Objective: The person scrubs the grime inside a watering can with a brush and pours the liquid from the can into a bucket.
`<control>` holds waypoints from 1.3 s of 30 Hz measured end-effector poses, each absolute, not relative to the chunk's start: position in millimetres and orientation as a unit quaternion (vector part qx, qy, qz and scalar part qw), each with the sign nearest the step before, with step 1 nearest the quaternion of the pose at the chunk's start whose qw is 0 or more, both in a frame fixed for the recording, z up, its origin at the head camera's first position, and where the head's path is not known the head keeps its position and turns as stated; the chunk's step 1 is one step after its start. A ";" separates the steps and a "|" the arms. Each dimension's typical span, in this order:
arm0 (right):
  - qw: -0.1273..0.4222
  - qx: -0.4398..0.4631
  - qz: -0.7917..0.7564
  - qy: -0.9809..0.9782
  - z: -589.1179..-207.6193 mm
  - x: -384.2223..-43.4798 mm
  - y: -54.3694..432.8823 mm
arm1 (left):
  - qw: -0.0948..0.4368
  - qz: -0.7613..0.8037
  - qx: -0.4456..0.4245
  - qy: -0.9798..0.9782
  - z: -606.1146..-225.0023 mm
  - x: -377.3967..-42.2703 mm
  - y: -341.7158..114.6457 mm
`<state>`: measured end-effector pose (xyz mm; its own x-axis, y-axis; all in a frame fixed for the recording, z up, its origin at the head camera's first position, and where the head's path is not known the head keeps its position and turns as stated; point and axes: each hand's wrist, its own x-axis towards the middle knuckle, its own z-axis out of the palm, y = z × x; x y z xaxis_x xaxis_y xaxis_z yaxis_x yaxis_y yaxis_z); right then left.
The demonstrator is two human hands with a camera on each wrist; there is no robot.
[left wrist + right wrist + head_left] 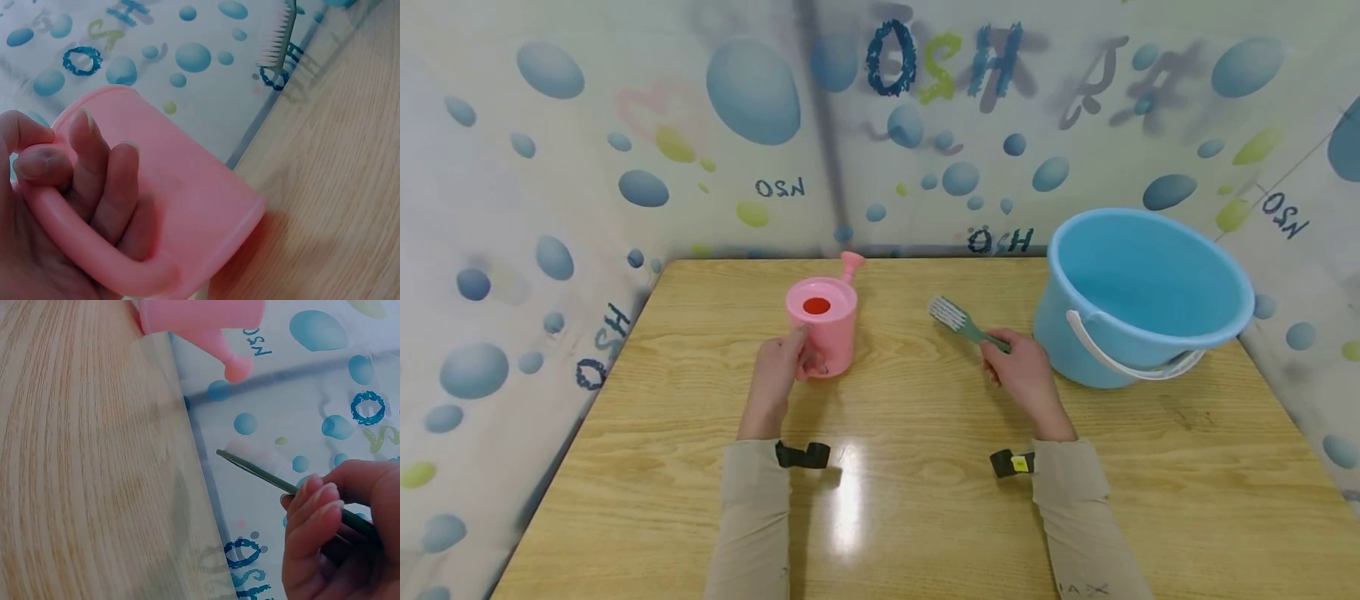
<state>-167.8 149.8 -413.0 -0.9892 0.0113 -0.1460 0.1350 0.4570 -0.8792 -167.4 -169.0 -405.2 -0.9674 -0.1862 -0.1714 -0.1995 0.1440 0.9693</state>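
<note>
My left hand [780,367] grips the handle of a pink watering can [838,337], its fingers curled through the loop in the left wrist view. The can is upright over the left half of the table, spout [852,265] pointing away, with a red opening in its top. My right hand [1021,367] pinches the handle of a green brush [962,321] between thumb and fingers. White bristles [947,314] face up and away to the left in the head view. In the right wrist view the brush handle [262,475] shows edge-on, its bristles hardly visible.
A large light blue bucket [1105,358] with a white handle [1120,362] stands right of my right hand. The wood-grain table [917,500] meets a wall covering [685,208] printed with blue and green dots at its back and left edges.
</note>
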 end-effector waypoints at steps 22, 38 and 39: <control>0.012 0.037 -0.552 0.833 -407.6 -164.4 149.4 | -0.018 0.667 -0.092 0.740 -404.0 -166.7 -154.7; -0.021 0.046 -0.560 0.827 -403.0 -163.5 148.2 | -0.041 0.713 -0.038 0.699 -403.6 -164.3 -137.6; -0.023 0.047 -0.559 0.827 -402.1 -163.3 148.0 | -0.043 0.711 -0.035 0.701 -404.4 -164.3 -136.2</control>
<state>-163.3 148.0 -402.1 -0.9945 0.1033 -0.0144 0.0518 0.3697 -0.9277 -164.3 -136.2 -404.4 -0.9938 -0.1103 0.0114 0.0128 -0.0122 0.9998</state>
